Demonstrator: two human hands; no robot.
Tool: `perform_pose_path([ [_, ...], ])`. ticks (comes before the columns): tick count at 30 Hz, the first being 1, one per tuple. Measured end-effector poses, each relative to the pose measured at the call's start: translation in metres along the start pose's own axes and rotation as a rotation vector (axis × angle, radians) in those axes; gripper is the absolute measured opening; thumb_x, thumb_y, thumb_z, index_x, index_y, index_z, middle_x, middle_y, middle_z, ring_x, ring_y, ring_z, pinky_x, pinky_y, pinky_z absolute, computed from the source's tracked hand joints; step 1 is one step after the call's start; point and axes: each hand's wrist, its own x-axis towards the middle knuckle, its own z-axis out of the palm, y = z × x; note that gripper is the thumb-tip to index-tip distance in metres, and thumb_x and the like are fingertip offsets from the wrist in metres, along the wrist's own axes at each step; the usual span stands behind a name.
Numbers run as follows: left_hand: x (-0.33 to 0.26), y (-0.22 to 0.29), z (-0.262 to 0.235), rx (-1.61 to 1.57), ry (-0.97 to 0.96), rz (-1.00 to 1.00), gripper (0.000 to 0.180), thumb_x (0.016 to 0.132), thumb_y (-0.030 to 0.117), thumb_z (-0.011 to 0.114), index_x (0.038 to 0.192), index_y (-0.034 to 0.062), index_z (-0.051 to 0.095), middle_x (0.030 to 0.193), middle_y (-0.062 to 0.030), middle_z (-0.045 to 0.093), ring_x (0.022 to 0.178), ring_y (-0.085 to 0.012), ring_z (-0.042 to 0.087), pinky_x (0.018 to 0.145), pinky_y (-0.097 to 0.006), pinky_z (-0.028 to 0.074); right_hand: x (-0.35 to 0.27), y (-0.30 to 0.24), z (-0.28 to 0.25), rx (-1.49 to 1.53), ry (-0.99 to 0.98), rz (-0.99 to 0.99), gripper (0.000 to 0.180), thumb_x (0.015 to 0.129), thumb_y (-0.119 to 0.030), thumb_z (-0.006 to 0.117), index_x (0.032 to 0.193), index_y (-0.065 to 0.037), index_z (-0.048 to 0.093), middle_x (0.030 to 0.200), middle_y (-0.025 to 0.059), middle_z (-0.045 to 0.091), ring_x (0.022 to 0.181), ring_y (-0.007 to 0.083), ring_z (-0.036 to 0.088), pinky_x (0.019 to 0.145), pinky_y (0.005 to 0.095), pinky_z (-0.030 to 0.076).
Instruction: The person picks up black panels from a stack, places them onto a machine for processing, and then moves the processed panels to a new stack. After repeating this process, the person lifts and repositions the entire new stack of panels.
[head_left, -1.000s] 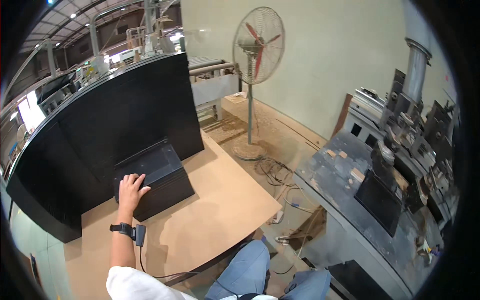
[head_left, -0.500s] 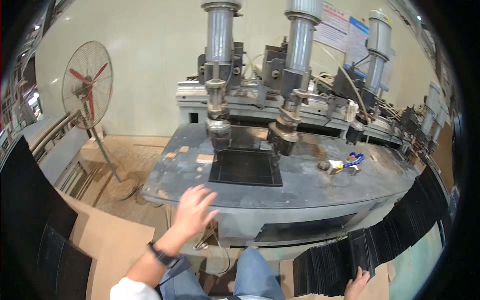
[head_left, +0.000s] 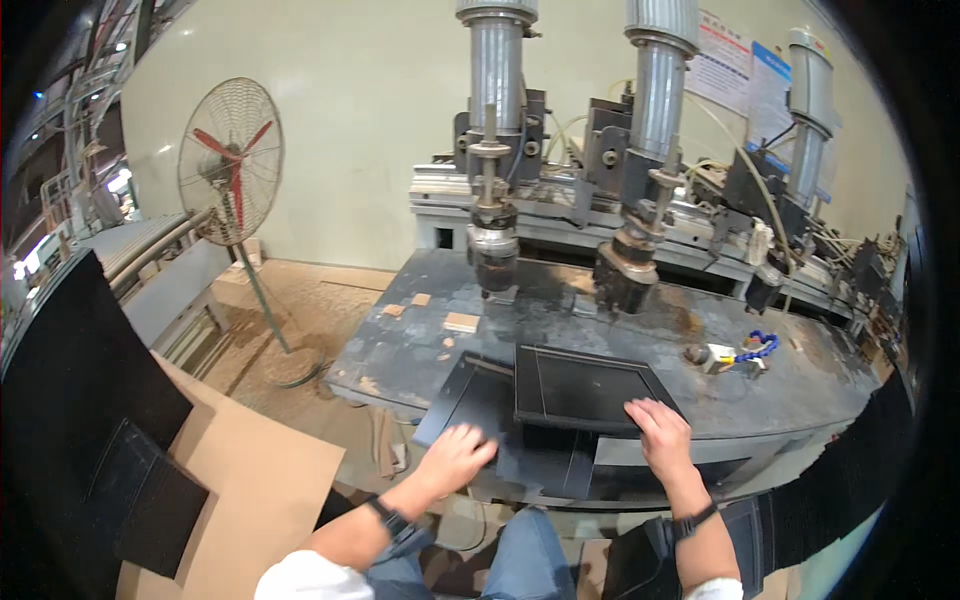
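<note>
Two black rectangular panels lie on the grey machine table (head_left: 780, 390). My left hand (head_left: 455, 457) rests with spread fingers on the lower panel (head_left: 480, 410), which juts over the table's front edge. My right hand (head_left: 658, 432) presses on the near right corner of the upper framed black panel (head_left: 580, 385), which lies partly across the lower one. Neither hand closes around anything. Both wrists wear black watches. Above the panels stand two vertical drill spindles (head_left: 495, 245).
A standing fan (head_left: 232, 150) is at the left. Brown board (head_left: 255, 480) with dark panels (head_left: 150, 500) lies at the lower left. Small wood blocks (head_left: 460, 322) and a blue hose nozzle (head_left: 750, 350) sit on the table. A stack of black panels (head_left: 850, 480) stands at the right.
My view swung from the brown board and black stack round to the drilling machine. My left hand, raised half a second ago, now lies on a second black panel; my right hand came up onto the framed panel.
</note>
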Motion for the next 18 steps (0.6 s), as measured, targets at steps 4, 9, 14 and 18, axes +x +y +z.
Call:
perform_pose_path([
  [4,-0.112,0.005,-0.1,0.141,0.112,0.115,0.031,0.068,0.013,0.064,0.099,0.0149,0.066,0.093,-0.002,0.06,0.085,-0.0192,0.058,0.071,-0.03,0.05,0.022,0.021,0.088,-0.069,-0.102,-0.038,0.034,0.079,-0.016,0.063,0.112,-0.008,0.062,0.113,0.0117,0.063,0.109,0.0302,0.057,0.095,0.0405,0.046],
  [9,-0.214,0.033,-0.239,0.434,0.054,-0.179,0.02,0.069,0.009,0.068,0.09,0.0109,0.066,0.087,-0.0022,0.064,0.077,-0.0202,0.059,0.064,-0.031,0.049,0.047,0.056,0.142,0.151,-0.327,0.156,0.045,0.078,-0.024,0.067,0.118,-0.003,0.059,0.127,0.0136,0.057,0.122,0.0326,0.049,0.103,0.0409,0.039],
  [14,-0.316,0.037,-0.318,0.931,0.041,-0.627,0.023,0.072,0.006,0.064,0.094,0.0095,0.067,0.091,-0.0053,0.065,0.086,-0.0238,0.061,0.07,-0.036,0.049,0.063,0.045,0.159,0.107,-0.359,0.144,0.041,0.08,-0.015,0.065,0.118,-0.001,0.059,0.125,0.0148,0.058,0.124,0.035,0.047,0.103,0.0414,0.038],
  [18,-0.381,-0.004,-0.342,1.1,0.035,-0.917,0.032,0.073,0.006,0.06,0.105,0.0086,0.064,0.096,-0.005,0.062,0.092,-0.0237,0.059,0.074,-0.036,0.048,0.072,0.025,0.152,0.056,-0.385,0.139,0.047,0.081,-0.015,0.065,0.124,-0.001,0.054,0.13,0.016,0.053,0.126,0.037,0.043,0.105,0.0428,0.035],
])
